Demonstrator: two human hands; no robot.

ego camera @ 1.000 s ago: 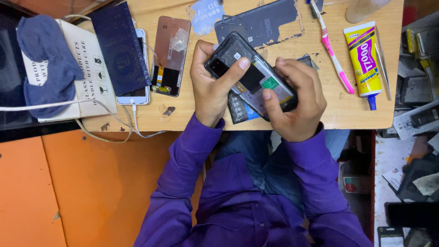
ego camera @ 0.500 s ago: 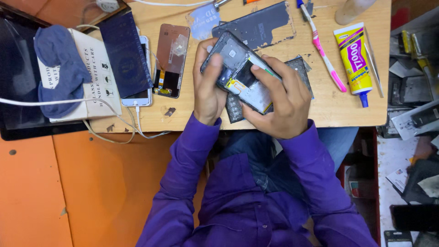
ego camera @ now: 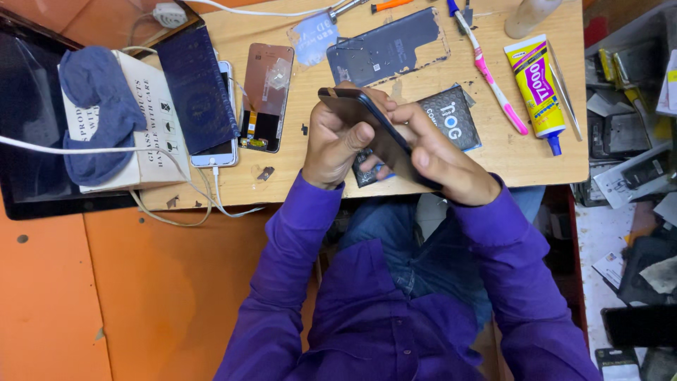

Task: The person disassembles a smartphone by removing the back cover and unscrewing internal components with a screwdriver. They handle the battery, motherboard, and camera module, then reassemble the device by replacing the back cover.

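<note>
Wooden worktop (ego camera: 508,159) is carrying clutter; near its front edge, both hands (ego camera: 338,144) (ego camera: 444,166) are gripping a phone (ego camera: 374,134) tilted edge-on, lengthwise between them.

On the table (ego camera: 536,159): box (ego camera: 127,127) far left, back cover (ego camera: 388,46) behind the phone (ego camera: 374,134) — glue tube (ego camera: 537,85) to its right.
</note>
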